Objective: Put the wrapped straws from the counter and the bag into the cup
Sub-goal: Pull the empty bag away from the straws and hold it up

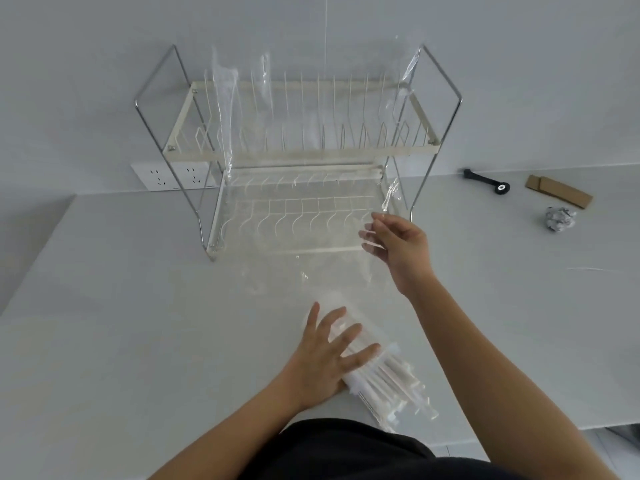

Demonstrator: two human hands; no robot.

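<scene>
Pressing down with spread fingers, the left hand [329,355] lies flat and open on a bundle of wrapped straws [384,382] near the front edge of the white table [121,306]. The straws lie side by side, their paper-and-film wrappers fanning out from under the palm toward the person's body, just above the dark clothing at the bottom of the view.

Farther back and to the right, the right hand [398,247] is raised, its fingers pinching the edge of a clear plastic bag [311,271]. The bag stretches from that grip down toward the straws under the left hand; it is so transparent that its outline is hard to follow, and whether any straws remain inside it cannot be told.

Behind the hands stands a two-tier wire dish rack [298,147] against the wall, with clear plastic film draped over parts of it. A double wall socket [173,176] sits low on the wall behind the rack's left leg.

At the far right of the table lie a black tool [485,181], a flat brown cardboard piece [557,194] and a crumpled ball of foil [559,219], all well apart from the hands. No cup can be made out.
</scene>
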